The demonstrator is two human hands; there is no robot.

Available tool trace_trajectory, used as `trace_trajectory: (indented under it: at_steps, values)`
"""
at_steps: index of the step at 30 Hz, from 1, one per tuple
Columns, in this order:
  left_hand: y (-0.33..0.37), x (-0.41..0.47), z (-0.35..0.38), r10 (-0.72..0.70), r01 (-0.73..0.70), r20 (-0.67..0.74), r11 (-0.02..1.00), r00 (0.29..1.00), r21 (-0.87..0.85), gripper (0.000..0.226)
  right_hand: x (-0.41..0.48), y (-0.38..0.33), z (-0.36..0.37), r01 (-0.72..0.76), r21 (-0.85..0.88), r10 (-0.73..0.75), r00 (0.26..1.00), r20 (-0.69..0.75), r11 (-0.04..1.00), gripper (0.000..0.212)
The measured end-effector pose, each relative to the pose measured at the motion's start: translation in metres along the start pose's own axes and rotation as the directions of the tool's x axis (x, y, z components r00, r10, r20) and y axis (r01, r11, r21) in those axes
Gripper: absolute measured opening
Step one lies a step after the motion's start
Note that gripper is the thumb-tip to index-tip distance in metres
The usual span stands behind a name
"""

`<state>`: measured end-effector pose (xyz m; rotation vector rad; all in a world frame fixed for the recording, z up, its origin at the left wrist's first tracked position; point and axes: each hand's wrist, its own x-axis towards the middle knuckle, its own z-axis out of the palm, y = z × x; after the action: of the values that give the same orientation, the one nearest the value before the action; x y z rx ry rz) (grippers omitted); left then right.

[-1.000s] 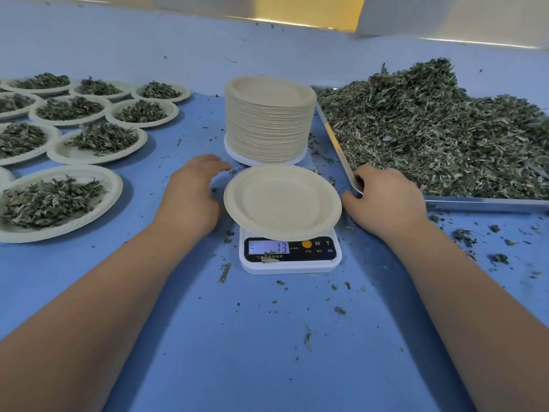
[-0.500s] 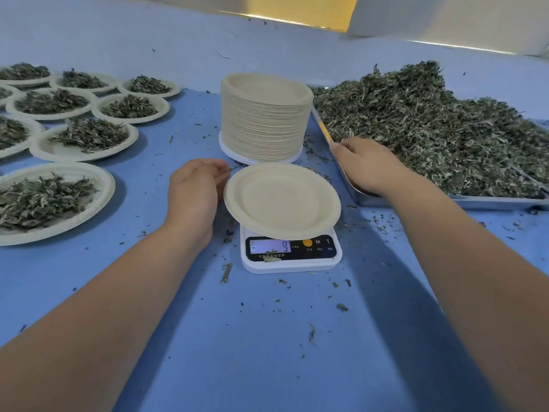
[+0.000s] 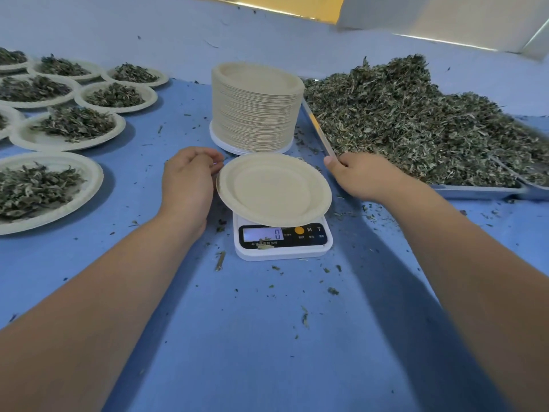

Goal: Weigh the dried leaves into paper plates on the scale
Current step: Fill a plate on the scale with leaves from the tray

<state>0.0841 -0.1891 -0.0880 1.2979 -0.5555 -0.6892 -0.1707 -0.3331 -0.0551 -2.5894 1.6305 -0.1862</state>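
Behind the scale (image 3: pixel 282 248) and its one empty plate (image 3: pixel 273 188) — one plate stack (image 3: pixel 255 114), one tray (image 3: pixel 475 191) of dried leaves (image 3: pixel 416 123) right, eight filled plates (image 3: pixel 116 96) left. Left hand (image 3: pixel 187 185) loosely curled beside the plate; right hand (image 3: pixel 365 176) at the tray corner — grip unclear.

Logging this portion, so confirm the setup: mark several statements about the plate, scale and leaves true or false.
1. The paper plate on the scale is empty. True.
2. The scale's display reads 25. False: it reads 0.
3. The stack of plates stands behind the scale. True.
4. The tray heaped with loose dried leaves is on the left. False: it is on the right; the filled plates lie on the left.
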Motion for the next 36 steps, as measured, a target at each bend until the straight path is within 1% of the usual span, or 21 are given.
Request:
trace_trajectory:
  at_steps: [3, 7, 10, 11, 14, 15, 18, 20, 22, 24, 27, 28, 31, 32, 35, 36]
  values:
    - [0.003, -0.002, 0.000, -0.020, 0.020, 0.000, 0.999, 1.000, -0.048, 0.028, -0.004, -0.001, 0.001, -0.011, 0.044, 0.013, 0.999, -0.046, 0.999, 0.058]
    - [0.005, -0.006, -0.001, -0.001, 0.003, 0.058, 1.000, 0.998, -0.027, 0.014, 0.002, 0.000, -0.008, -0.057, 0.158, 0.081, 0.985, -0.152, 0.986, 0.052]
    - [0.005, -0.010, -0.002, 0.044, -0.048, 0.138, 0.998, 0.989, 0.028, 0.023, 0.007, 0.001, -0.018, -0.055, 0.208, 0.111, 0.957, -0.268, 0.977, 0.050]
    - [0.006, -0.012, -0.002, 0.058, -0.065, 0.169, 0.997, 0.984, 0.035, 0.028, 0.009, 0.000, -0.019, -0.055, 0.205, 0.110, 0.957, -0.267, 0.977, 0.050]
    - [0.008, -0.015, -0.002, 0.085, -0.099, 0.242, 0.994, 0.967, 0.046, 0.039, 0.012, -0.003, -0.014, -0.080, 0.139, 0.104, 0.978, -0.181, 0.987, 0.048]
    - [0.008, -0.016, -0.002, 0.090, -0.107, 0.257, 0.993, 0.962, 0.053, 0.042, 0.012, -0.003, -0.013, -0.081, 0.140, 0.107, 0.976, -0.189, 0.987, 0.047]
    - [0.007, -0.018, -0.001, 0.102, -0.131, 0.281, 0.988, 0.954, 0.087, 0.047, 0.010, -0.002, -0.013, -0.058, 0.207, 0.126, 0.935, -0.332, 0.977, 0.047]
    - [0.007, -0.019, 0.000, 0.111, -0.147, 0.288, 0.984, 0.951, 0.104, 0.052, 0.008, -0.002, -0.015, -0.010, 0.243, 0.114, 0.900, -0.421, 0.970, 0.046]
    - [0.007, -0.019, 0.001, 0.118, -0.157, 0.283, 0.980, 0.952, 0.120, 0.057, 0.006, -0.004, -0.016, 0.018, 0.264, 0.110, 0.881, -0.460, 0.964, 0.044]
    - [0.007, -0.018, 0.002, 0.120, -0.160, 0.278, 0.979, 0.953, 0.128, 0.056, 0.005, -0.004, -0.014, 0.008, 0.264, 0.112, 0.893, -0.436, 0.965, 0.045]
    - [0.004, -0.016, 0.004, 0.145, -0.186, 0.261, 0.972, 0.954, 0.142, 0.050, 0.004, -0.002, -0.010, -0.032, 0.211, 0.101, 0.939, -0.329, 0.977, 0.046]
    - [0.003, -0.015, 0.004, 0.158, -0.199, 0.254, 0.969, 0.954, 0.143, 0.050, 0.004, -0.002, -0.010, -0.030, 0.217, 0.104, 0.936, -0.336, 0.976, 0.046]
    - [0.002, -0.014, 0.005, 0.183, -0.216, 0.237, 0.968, 0.954, 0.125, 0.047, 0.003, -0.003, -0.013, -0.007, 0.263, 0.122, 0.898, -0.423, 0.965, 0.045]
    - [0.002, -0.014, 0.005, 0.183, -0.212, 0.227, 0.971, 0.957, 0.112, 0.047, 0.003, -0.004, -0.014, -0.001, 0.261, 0.116, 0.898, -0.425, 0.965, 0.045]
    - [0.003, -0.014, 0.004, 0.171, -0.192, 0.217, 0.978, 0.961, 0.079, 0.049, 0.001, -0.007, -0.014, -0.009, 0.221, 0.091, 0.926, -0.366, 0.975, 0.046]
    - [0.003, -0.013, 0.004, 0.168, -0.188, 0.217, 0.979, 0.962, 0.075, 0.047, -0.001, -0.008, -0.014, -0.005, 0.224, 0.091, 0.922, -0.375, 0.975, 0.045]
